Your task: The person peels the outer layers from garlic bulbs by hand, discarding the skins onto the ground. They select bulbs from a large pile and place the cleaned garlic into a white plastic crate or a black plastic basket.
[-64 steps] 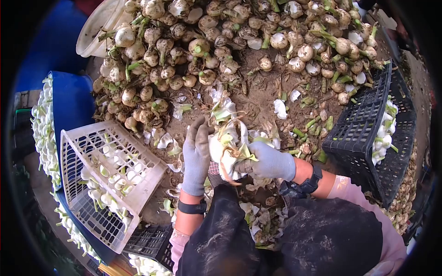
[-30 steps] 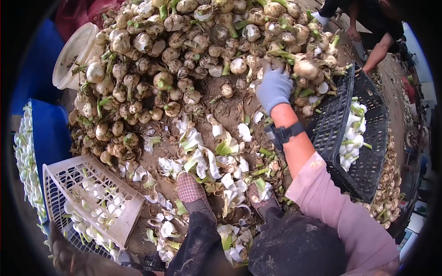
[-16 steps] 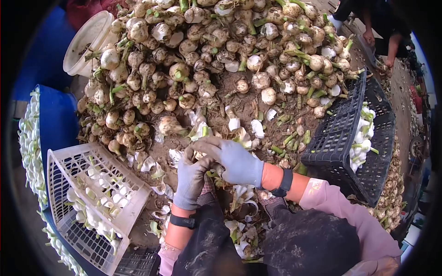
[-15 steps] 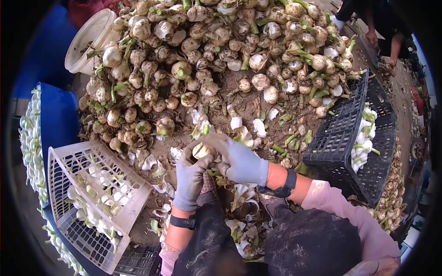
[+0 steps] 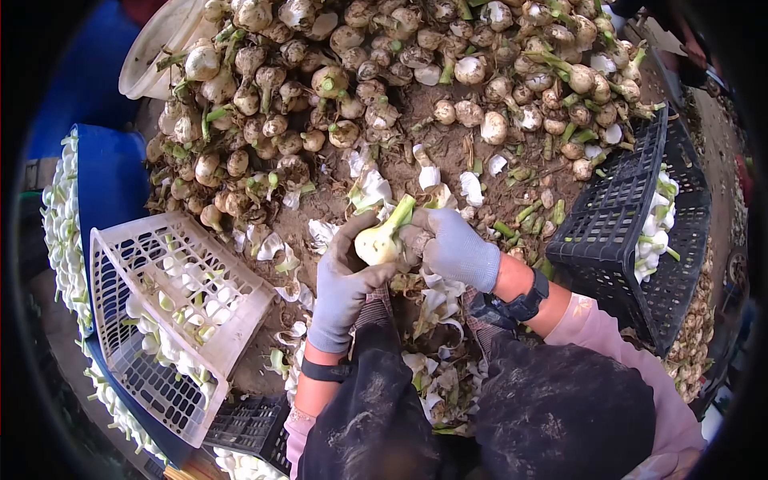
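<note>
A pale garlic bulb point(image 5: 378, 244) with a short green stalk points up and to the right between my two gloved hands. My left hand point(image 5: 340, 280) is wrapped round its left and lower side, thumb along the bottom. Against the bulb's right side, the fingers of my right hand point(image 5: 452, 248) are bent and pinched together; they hide what they grip there. Both gloves are grey-blue with dirty fingertips. Torn white garlic skins point(image 5: 370, 192) lie on the soil just beyond my hands, and more peelings point(image 5: 432, 308) lie between my legs.
A big heap of soiled garlic bulbs point(image 5: 344, 84) lies ahead. At left stands a white crate point(image 5: 244, 332) of cleaned bulbs beside a blue container point(image 5: 108, 188). A black crate point(image 5: 600, 232) with cleaned bulbs is at right, a pale tub point(image 5: 148, 60) at upper left.
The bulb has turned so its green stalk and pale, clean side show. My right hand has moved from above the bulb to its right side. The whole view has shifted slightly.
</note>
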A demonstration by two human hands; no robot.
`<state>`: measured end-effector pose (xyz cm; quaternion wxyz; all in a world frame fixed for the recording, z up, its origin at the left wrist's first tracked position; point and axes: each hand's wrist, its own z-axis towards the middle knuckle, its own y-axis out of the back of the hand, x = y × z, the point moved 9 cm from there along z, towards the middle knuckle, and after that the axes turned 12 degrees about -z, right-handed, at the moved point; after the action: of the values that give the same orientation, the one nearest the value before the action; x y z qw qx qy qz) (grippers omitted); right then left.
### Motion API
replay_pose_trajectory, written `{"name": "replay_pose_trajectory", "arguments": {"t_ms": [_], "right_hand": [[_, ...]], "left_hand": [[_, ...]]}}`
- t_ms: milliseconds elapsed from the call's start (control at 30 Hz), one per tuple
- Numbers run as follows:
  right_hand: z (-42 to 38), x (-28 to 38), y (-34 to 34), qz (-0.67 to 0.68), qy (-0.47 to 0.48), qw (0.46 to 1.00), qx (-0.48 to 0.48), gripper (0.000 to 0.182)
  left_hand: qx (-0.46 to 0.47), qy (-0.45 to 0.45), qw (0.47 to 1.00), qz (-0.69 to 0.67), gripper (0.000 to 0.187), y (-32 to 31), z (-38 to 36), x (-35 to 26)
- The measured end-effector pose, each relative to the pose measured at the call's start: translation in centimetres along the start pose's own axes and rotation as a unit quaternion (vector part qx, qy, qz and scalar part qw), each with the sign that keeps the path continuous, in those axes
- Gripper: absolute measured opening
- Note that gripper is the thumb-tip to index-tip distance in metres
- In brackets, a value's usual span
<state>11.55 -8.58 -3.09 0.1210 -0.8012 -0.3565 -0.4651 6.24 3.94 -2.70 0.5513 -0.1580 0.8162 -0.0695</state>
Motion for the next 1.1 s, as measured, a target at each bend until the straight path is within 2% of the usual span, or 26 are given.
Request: {"name": "replay_pose_trajectory", "arguments": {"t_ms": [33, 67, 100, 133, 200, 233, 267, 300, 333, 400, 467, 500, 533, 600, 633, 667, 733, 767, 800, 833, 867, 933, 1000, 1033, 1067, 1100], "right_hand": [[-0.2, 0.7, 0.9, -0.157, 0.052, 0.985, -0.046, 0.023], [-0.4, 1.6, 1.3, -0.31, 0.104, 0.941, -0.092, 0.023], [-1.0, 1.9, 1.2, -0.353, 0.122, 0.918, -0.134, 0.021], [-0.7, 1.1, 1.1, -0.351, 0.121, 0.919, -0.133, 0.021], [-1.0, 2.4, 0.8, -0.352, 0.243, 0.887, -0.176, 0.023], [-1.8, 3.5, 1.1, -0.274, 0.3, 0.891, -0.202, 0.026], [-1.8, 3.8, 0.9, -0.272, 0.299, 0.892, -0.202, 0.026], [-0.2, 1.9, 0.7, -0.055, 0.181, 0.976, -0.106, 0.025], [0.7, -0.3, -0.7, 0.166, 0.05, 0.985, -0.001, 0.024], [1.2, -1.1, -0.3, 0.115, 0.021, 0.993, 0.007, 0.02], [0.9, -1.9, -0.3, 0.065, -0.056, 0.996, 0.036, 0.024], [0.7, -1.6, -1.0, 0.101, -0.039, 0.992, 0.06, 0.021], [0.2, -1.8, -2.0, 0.099, -0.062, 0.989, 0.096, 0.021], [-0.1, -0.5, -1.9, 0.017, 0.048, 0.997, 0.059, 0.022], [-0.1, -0.9, -2.1, 0.016, 0.048, 0.997, 0.061, 0.022], [0.0, -1.1, -2.1, -0.017, 0.061, 0.997, 0.05, 0.025], [0.2, -0.2, -2.1, -0.047, 0.078, 0.995, 0.039, 0.028], [0.2, 1.1, -1.6, -0.157, 0.119, 0.98, 0.006, 0.026], [0.1, 2.4, -1.5, -0.266, 0.157, 0.951, -0.024, 0.024], [0.5, 2.3, -0.7, -0.342, 0.126, 0.928, -0.075, 0.023], [0.7, 2.1, -0.6, -0.342, 0.129, 0.928, -0.074, 0.023], [1.1, 0.6, -2.4, -0.464, 0.131, 0.875, 0.029, 0.021], [-2.8, 0.5, -7.5, -0.444, 0.112, 0.84, 0.29, 0.022], [-5.1, 0.1, -9.9, -0.43, 0.144, 0.801, 0.391, 0.025], [-6.4, -0.5, -11.0, -0.428, 0.16, 0.785, 0.419, 0.032], [-5.6, 1.3, -10.2, -0.461, 0.157, 0.787, 0.379, 0.036]], "left_hand": [[-0.008, 0.013, 0.99, -0.14, 0.062, -0.2, -0.2, -0.1], [-0.016, 0.025, 0.96, -0.277, 0.058, -0.4, -0.2, -0.1], [0.008, 0.035, 0.942, -0.333, 0.057, -0.5, 0.0, 0.2], [0.007, 0.036, 0.943, -0.332, 0.057, -0.5, -0.1, 0.4], [-0.031, 0.052, 0.921, -0.385, 0.057, -0.2, 0.0, 0.9], [0.003, 0.059, 0.921, -0.384, 0.057, -0.2, -0.1, 0.8], [0.002, 0.061, 0.921, -0.384, 0.057, -0.3, -0.2, 0.8], [-0.007, 0.042, 0.965, -0.257, 0.059, -0.4, -0.1, 0.4], [-0.015, 0.023, 0.992, -0.126, 0.06, -0.5, -0.1, -0.1], [-0.015, -0.006, 0.998, -0.068, 0.058, -0.4, 0.1, -0.7], [-0.082, 0.026, 0.989, -0.124, 0.054, 1.9, 0.0, 1.0], [-0.118, 0.003, 0.99, -0.074, 0.049, 2.4, 0.0, -0.4], [-0.159, -0.065, 0.985, 0.016, 0.044, 3.4, 0.3, -1.3], [-0.07, -0.078, 0.98, 0.171, 0.041, 2.5, 0.1, -2.3], [-0.013, -0.17, 0.939, 0.297, 0.04, -0.2, -0.4, -4.9], [-0.015, -0.171, 0.939, 0.297, 0.04, 0.4, -0.5, -4.3], [-0.02, -0.024, 0.994, 0.1, 0.042, 2.0, -0.1, -1.6], [-0.069, 0.03, 0.997, -0.015, 0.038, 2.7, -1.0, -0.6], [-0.072, 0.03, 0.997, -0.015, 0.038, 2.8, -1.4, -0.6], [-0.062, 0.014, 0.987, -0.149, 0.036, 2.7, -1.8, -0.9], [-0.048, -0.006, 0.959, -0.28, 0.035, 2.7, -2.1, -1.3], [-0.007, -0.065, 0.926, -0.372, 0.039, 3.0, -2.4, -2.9], [-0.082, -0.094, 0.913, -0.388, 0.043, 5.3, -2.7, -4.9], [-0.109, -0.103, 0.885, -0.441, 0.045, 6.4, -2.8, -5.6], [-0.089, -0.109, 0.882, -0.45, 0.044, 6.6, -2.8, -6.9], [-0.115, -0.108, 0.879, -0.45, 0.044, 7.7, -2.9, -6.5]]}}
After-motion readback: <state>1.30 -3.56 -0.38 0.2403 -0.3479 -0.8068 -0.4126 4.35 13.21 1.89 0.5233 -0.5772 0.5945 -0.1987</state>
